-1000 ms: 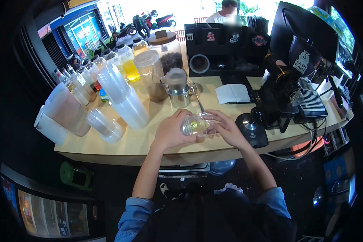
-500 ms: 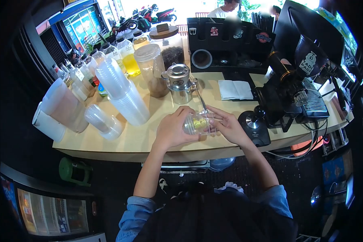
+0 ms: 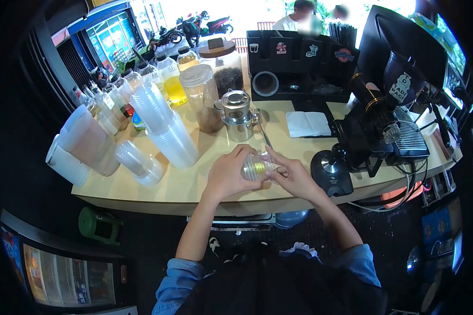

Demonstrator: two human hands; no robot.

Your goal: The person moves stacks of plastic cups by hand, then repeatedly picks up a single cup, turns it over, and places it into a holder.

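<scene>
Between my two hands lies a clear plastic cup (image 3: 254, 167) with a yellow-green print, tipped on its side just over the counter's front part. My left hand (image 3: 229, 173) wraps around its left end. The fingers of my right hand (image 3: 291, 176) are closed on its right end. A metal drip coffee pot (image 3: 237, 116) stands just beyond my hands, with a long thin metal handle beside it. To the left rise tall stacks of clear cups (image 3: 172, 140), and a shorter clear cup stack (image 3: 139, 163) leans nearby.
Pitchers (image 3: 86, 142), bottles (image 3: 171, 81) and lidded jars (image 3: 201, 97) crowd the counter's left side. At right are a black tamper stand (image 3: 331, 170), a coffee grinder (image 3: 399, 79) and cables. White napkins (image 3: 308, 124) lie before a black organizer (image 3: 299, 52). People are behind it.
The cup has turned in my hands, and its right end is now more covered by my right fingers. The whole view has shifted slightly downward.
</scene>
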